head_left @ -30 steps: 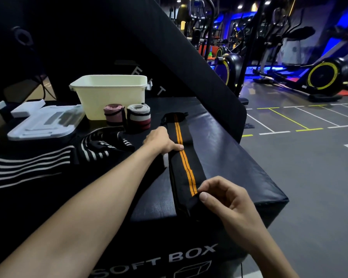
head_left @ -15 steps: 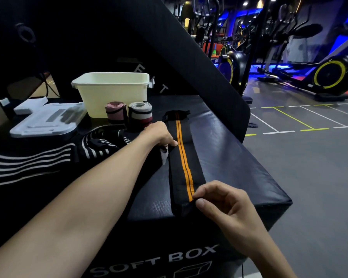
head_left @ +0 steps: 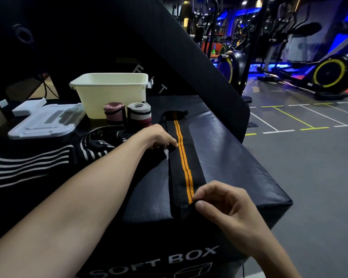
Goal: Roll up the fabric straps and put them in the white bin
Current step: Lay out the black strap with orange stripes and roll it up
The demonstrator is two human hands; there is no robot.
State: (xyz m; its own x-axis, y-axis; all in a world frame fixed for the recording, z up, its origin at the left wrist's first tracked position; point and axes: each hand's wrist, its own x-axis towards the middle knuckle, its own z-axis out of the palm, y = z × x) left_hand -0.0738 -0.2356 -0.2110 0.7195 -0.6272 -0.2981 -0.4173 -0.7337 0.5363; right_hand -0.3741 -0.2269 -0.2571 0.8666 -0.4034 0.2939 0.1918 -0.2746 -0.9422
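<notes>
Strap-flattening step, rolling not begun: long black fabric strap with twin orange stripes lies stretched along the black padded box top, near end pinched between right hand thumb and forefinger, left hand fingers curled gripping its left edge farther up. Next move, likely: tuck the pinched end over and roll away from the fingers toward the cream-white plastic bin, well beyond the left fingertips, past two rolled straps.

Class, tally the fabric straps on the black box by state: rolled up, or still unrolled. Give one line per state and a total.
Rolled up: 2, the pink fabric roll and the grey, white and maroon fabric roll.
Unrolled: 2, the black strap with orange stripes held by both hands, and the black strap with white stripes.
Total: 4
</notes>
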